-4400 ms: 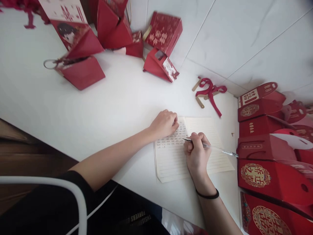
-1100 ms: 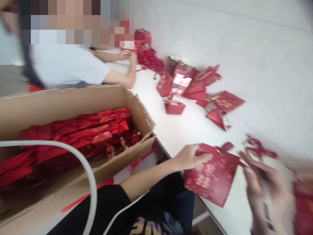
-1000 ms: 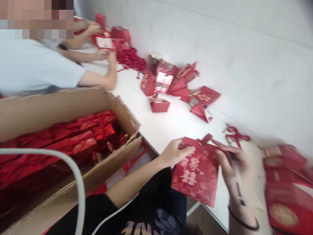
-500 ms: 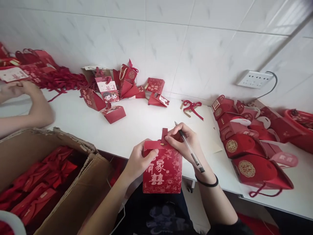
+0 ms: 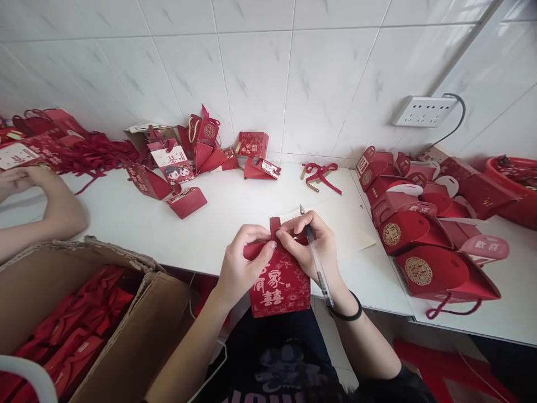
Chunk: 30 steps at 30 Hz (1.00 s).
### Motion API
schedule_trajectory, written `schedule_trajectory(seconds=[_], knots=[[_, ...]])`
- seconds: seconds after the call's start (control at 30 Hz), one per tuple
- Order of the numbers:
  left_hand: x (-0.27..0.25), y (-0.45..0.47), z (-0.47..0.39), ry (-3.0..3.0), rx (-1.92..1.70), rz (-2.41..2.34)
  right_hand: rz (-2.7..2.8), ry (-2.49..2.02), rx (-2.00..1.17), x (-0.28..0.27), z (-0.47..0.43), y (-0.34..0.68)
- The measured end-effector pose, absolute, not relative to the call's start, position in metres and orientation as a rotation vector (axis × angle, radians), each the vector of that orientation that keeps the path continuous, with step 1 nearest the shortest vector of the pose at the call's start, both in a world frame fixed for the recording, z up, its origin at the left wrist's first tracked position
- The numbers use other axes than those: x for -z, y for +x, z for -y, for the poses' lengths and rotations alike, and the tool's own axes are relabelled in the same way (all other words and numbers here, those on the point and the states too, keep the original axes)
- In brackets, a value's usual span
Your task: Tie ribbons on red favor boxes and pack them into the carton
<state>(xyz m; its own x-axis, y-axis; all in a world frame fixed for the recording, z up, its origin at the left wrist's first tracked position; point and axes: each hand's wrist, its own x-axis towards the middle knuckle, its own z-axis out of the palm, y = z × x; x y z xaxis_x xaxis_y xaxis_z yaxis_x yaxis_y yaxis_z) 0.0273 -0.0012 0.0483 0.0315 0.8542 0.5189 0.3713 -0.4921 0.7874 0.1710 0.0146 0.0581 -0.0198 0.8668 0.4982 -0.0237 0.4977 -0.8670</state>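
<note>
A red gift box with white Chinese characters and a pale flower print is in front of me at the table's front edge. My left hand is closed on its upper left, thumb on the front near the top. A narrow red strap stands up as a loop at the box's top, between both hands. My right hand pinches at the strap's base with thumb and index finger. A clear-barrelled pen is also in that hand, tip up and slanting down along the wrist.
Assembled red boxes stand in rows at the right, beside a red basin. Loose ribbon and several sample boxes lie along the wall. A cardboard carton is at the lower left; another person's arm rests beyond it.
My left hand has moved up to the strap's base beside my right fingers. The upright strap now shows as a loop, and the box has tilted. The view has shifted slightly.
</note>
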Motion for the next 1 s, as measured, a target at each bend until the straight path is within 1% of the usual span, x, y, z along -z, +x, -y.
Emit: schedule_trajectory(seconds=[0.27,0.43,0.67,0.8,1.0], knots=[[-0.054,0.027,0.002,1.87,-1.284,-1.189,1.385,-0.8,-0.933,-0.056,-0.019,0.177],[-0.058,0.025,0.004,1.779,-1.367,-1.228,1.44,-0.844,-1.015,-0.059,-0.017,0.182],[-0.059,0.025,0.008,1.805,-1.461,-1.231,1.455,-0.917,-1.015,-0.06,-0.014,0.177],[-0.058,0.025,0.008,1.777,-1.458,-1.272,1.444,-0.875,-1.066,-0.061,-0.014,0.174],[-0.064,0.021,0.008,1.733,-1.417,-1.264,1.474,-0.869,-1.016,-0.059,-0.013,0.175]])
